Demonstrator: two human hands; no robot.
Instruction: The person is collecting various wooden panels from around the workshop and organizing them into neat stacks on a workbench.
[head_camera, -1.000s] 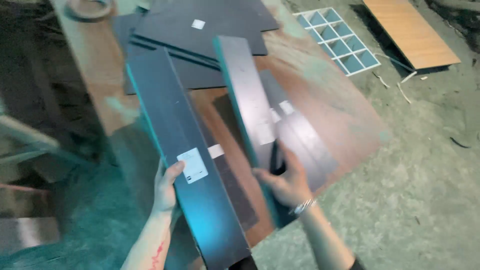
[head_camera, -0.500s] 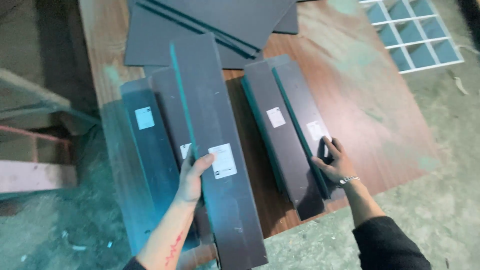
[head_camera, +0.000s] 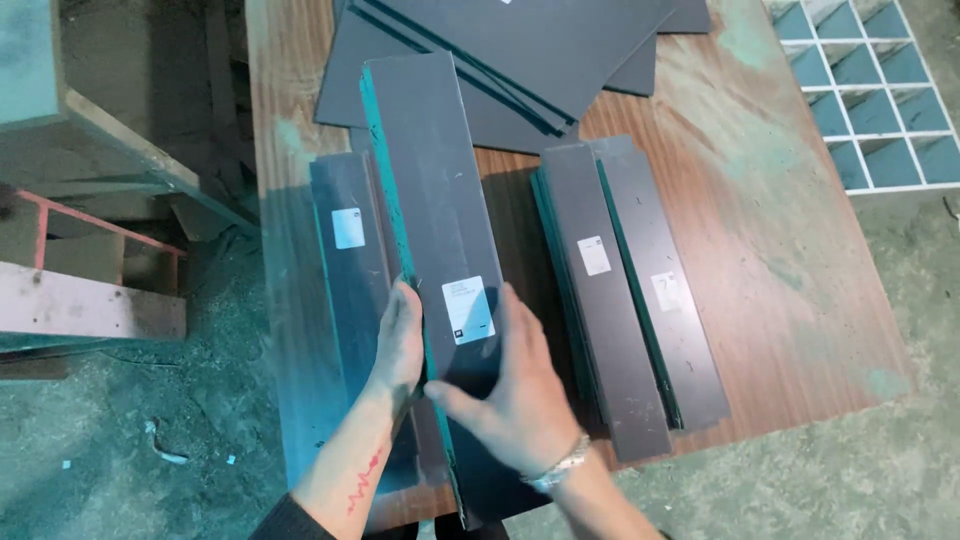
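The brown tabletop (head_camera: 790, 250) carries wide dark sheets (head_camera: 520, 50) at the far end and a pair of dark panels (head_camera: 625, 290) to the right. Left of centre, a long panel (head_camera: 440, 250) with a green edge lies tilted over a lower panel (head_camera: 345, 270). The left hand (head_camera: 400, 345) grasps its left edge; the right hand (head_camera: 515, 395) lies flat on its near end, fingers spread, not clenched. To square it well, press evenly and line the green edge with the panel beneath.

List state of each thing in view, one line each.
left hand: gripping the left edge of the dark panel
right hand: flat on the dark panel's face
dark panel: held, tilted above the table
pair of panels: lying flat, side by side
table: stained wood top
white grid: on floor
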